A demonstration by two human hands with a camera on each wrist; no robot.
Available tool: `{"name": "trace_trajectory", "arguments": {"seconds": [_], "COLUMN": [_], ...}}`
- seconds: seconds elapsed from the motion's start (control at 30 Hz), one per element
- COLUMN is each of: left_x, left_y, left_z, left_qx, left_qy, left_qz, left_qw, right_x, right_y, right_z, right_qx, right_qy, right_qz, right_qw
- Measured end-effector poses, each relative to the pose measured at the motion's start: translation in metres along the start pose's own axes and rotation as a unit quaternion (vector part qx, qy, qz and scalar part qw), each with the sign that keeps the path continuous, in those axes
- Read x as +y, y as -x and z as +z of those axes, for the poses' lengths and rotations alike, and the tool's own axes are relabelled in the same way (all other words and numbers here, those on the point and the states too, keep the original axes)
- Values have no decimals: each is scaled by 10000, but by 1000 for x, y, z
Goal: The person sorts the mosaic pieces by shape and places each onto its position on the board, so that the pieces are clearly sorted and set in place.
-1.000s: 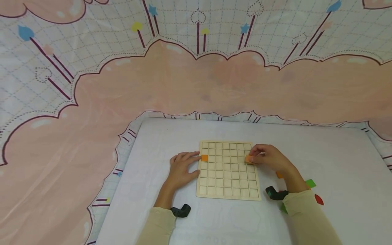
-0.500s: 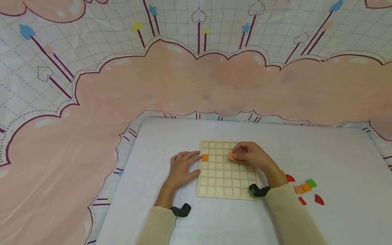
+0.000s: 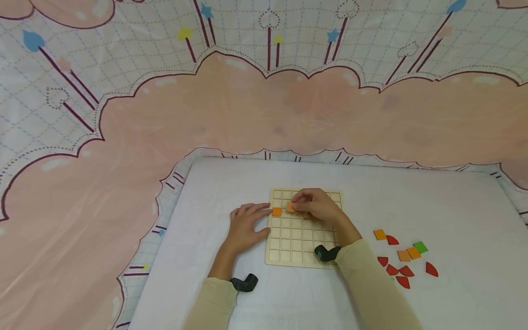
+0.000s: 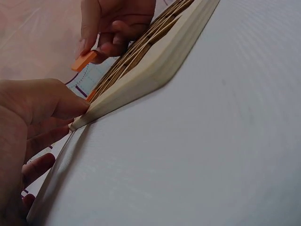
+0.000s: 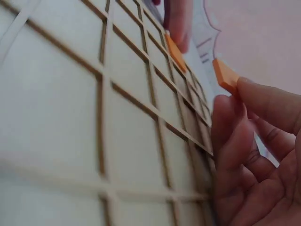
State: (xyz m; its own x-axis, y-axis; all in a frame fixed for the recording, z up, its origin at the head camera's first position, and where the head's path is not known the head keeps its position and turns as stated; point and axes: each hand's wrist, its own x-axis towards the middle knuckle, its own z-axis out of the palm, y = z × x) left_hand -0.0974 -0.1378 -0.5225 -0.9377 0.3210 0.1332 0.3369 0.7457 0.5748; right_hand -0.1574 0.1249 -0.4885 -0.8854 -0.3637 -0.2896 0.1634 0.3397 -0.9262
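Observation:
A square wooden grid board (image 3: 284, 256) lies on the white table. One orange square tile (image 3: 277, 211) sits in a cell at its left edge. My left hand (image 3: 246, 229) rests beside that edge, fingers spread, with the thumb and fingertips touching the board's side. Over the upper part of the grid, my right hand (image 3: 317, 206) pinches a second orange tile (image 5: 226, 76) between thumb and fingers. In the left wrist view this held tile (image 4: 84, 61) shows raised above the board. The right hand and forearm hide some of the board's right side.
To the right of the board lie several loose pieces: orange squares such as this tile (image 3: 379, 234), a green square (image 3: 420, 247) and red quarter-round pieces (image 3: 431, 269). Each wrist wears a dark camera mount (image 3: 327, 253). A patterned cloth (image 3: 288, 114) rises behind the table.
My right hand has carried the pinched orange tile leftward across the board, from its right edge toward the placed tile. More loose pieces are uncovered on the right. The left hand stays put.

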Motion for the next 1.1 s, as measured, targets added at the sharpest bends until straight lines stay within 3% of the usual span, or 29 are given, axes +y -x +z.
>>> {"name": "trace_trajectory", "arguments": {"seconds": [0.13, 0.27, 0.83, 1.1], "left_x": [1, 2, 1, 0], "left_y": [-1, -1, 0, 1], "left_z": [0, -1, 0, 1], "left_qx": [-23, -41, -12, 21], "left_qy": [-3, -24, 88, 104], "left_qz": [26, 8, -20, -14], "left_qw": [10000, 10000, 10000, 9999], "right_x": [-1, -2, 0, 1], "right_y": [-5, -7, -8, -9], "right_z": [5, 5, 16, 18], "right_qx": [141, 273, 282, 318], "right_qy": [-348, -309, 552, 452], "right_qz": [420, 586, 131, 224], "right_qw": [9984, 9974, 9980, 9982]}}
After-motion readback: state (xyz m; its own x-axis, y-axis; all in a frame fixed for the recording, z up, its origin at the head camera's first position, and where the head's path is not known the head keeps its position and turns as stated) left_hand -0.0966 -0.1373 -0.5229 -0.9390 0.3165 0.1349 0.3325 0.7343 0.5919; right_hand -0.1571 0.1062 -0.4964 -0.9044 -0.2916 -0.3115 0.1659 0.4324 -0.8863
